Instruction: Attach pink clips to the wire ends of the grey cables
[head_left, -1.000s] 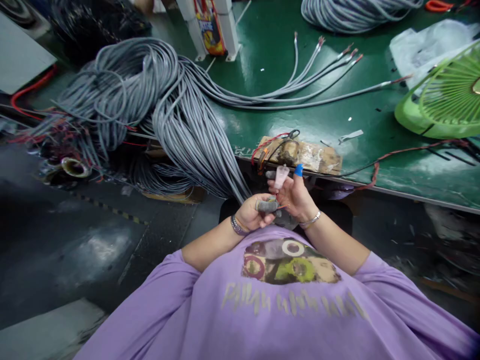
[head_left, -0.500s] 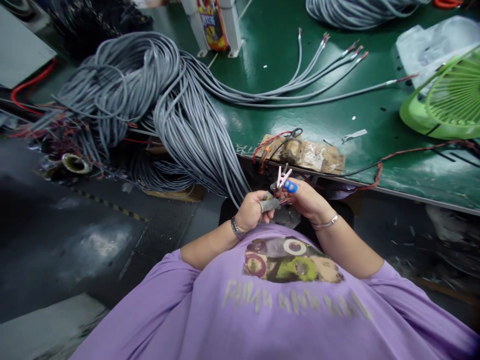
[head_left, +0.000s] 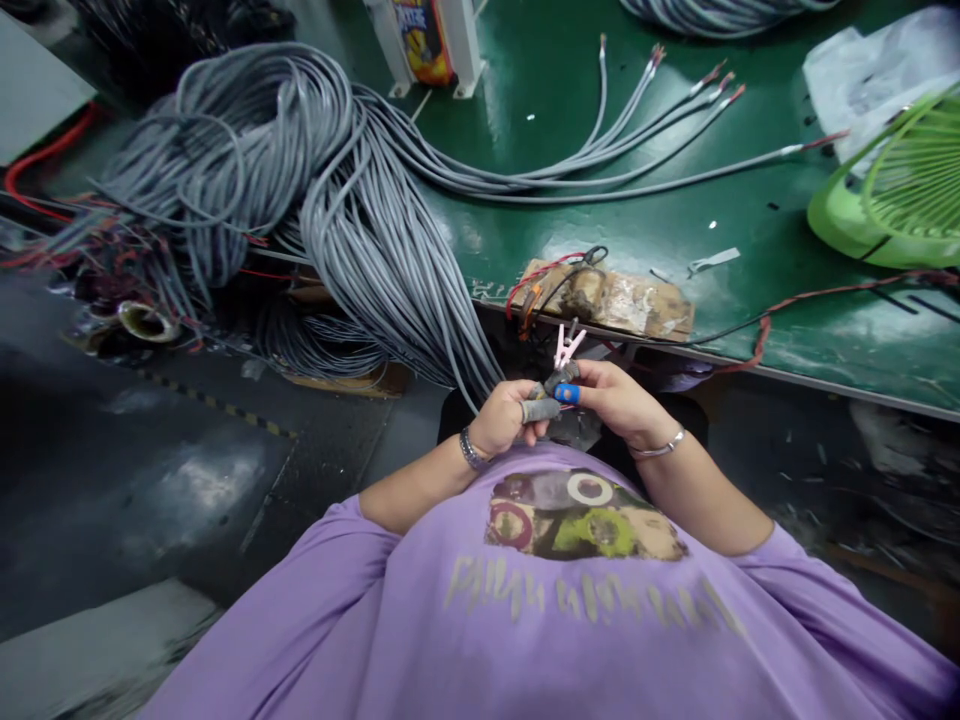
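In front of my body, my left hand [head_left: 504, 418] is closed around the end of a grey cable, its thumb wrapped in a grey cover. My right hand [head_left: 616, 400] meets it, finger and thumb pinched together over thin reddish wires [head_left: 572, 407] at the cable end; the fingers hide most of them. A blue guard [head_left: 567, 394] covers the right thumb. Just beyond the fingertips, a pink clip [head_left: 568, 347] stands at the bench edge. From the large bundle of grey cables [head_left: 397, 260], strands hang down behind my left hand.
On the green bench [head_left: 525, 235], a worn wooden block [head_left: 626, 300] with red and black leads sits at the front edge. Stripped cable ends [head_left: 660, 60] fan out behind it. A green fan [head_left: 892, 195] and a plastic bag [head_left: 862, 75] are at the right.
My right thumb has come down and left, closer to my left hand, and its fingers now press over the wire ends. My left hand keeps its grip. The view has shifted slightly.
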